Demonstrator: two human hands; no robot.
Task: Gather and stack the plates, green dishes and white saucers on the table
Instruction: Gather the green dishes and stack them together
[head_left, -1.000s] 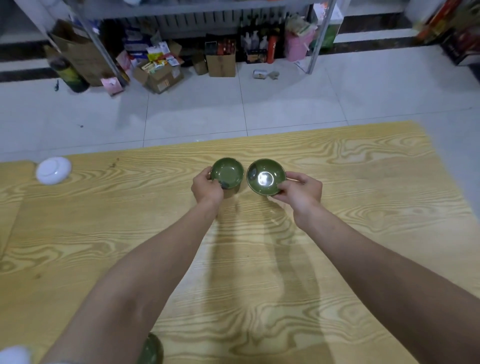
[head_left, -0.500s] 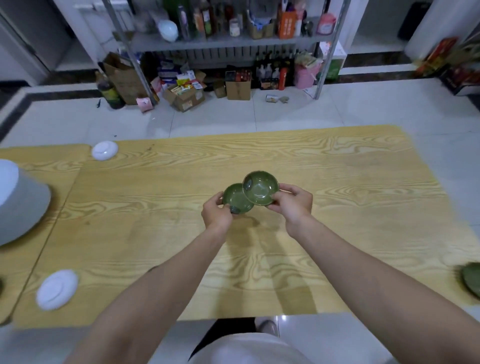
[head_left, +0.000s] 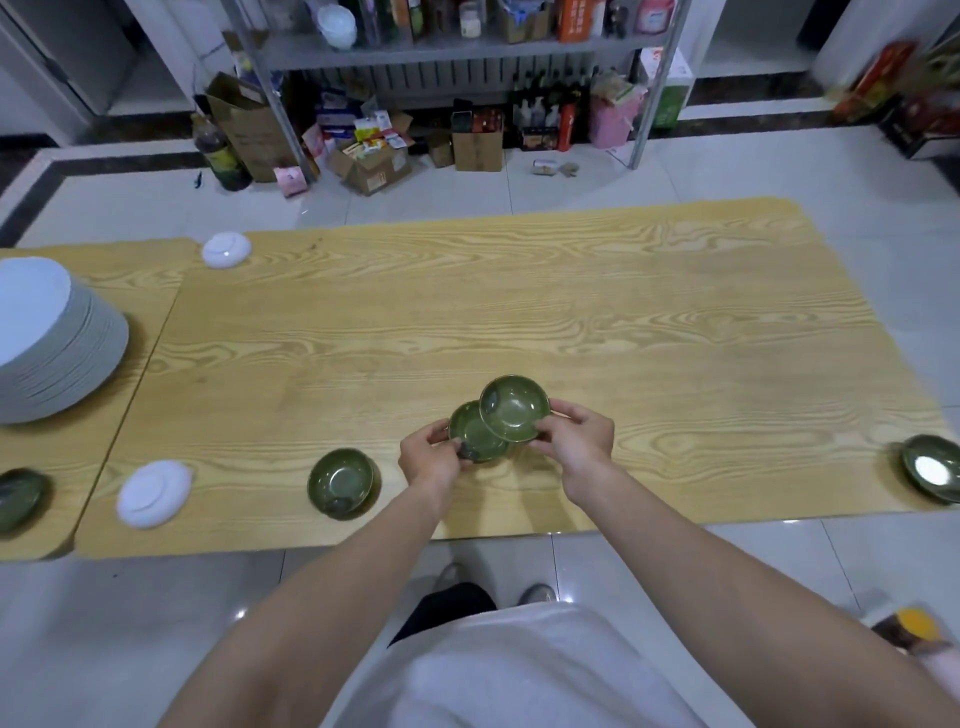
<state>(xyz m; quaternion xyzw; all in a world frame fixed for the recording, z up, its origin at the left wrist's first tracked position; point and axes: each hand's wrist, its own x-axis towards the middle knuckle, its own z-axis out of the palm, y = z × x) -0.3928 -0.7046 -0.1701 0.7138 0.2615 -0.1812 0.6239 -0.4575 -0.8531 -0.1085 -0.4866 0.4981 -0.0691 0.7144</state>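
Note:
My left hand (head_left: 431, 457) grips a small green dish (head_left: 470, 434) by its near rim. My right hand (head_left: 579, 439) holds a second green dish (head_left: 514, 409), which overlaps the first dish's right edge from above. Both are just over the wooden table (head_left: 519, 312) near its front edge. Another green dish (head_left: 340, 483) rests on the table left of my hands. More green dishes sit at the far right (head_left: 932, 467) and far left (head_left: 18, 499). White saucers lie upside down at front left (head_left: 153, 493) and back left (head_left: 226, 249). A tall stack of white plates (head_left: 52, 338) stands at the left.
The table is two wooden tops joined at a seam (head_left: 145, 364) on the left. Beyond it is tiled floor and a metal shelf rack (head_left: 457, 47) with boxes and bottles beneath. My feet and white shirt show below the front edge.
The two green dishes, side by side a second ago, have come together, the right one now lapping over the left. My hands drew back toward the front edge, and my view widened.

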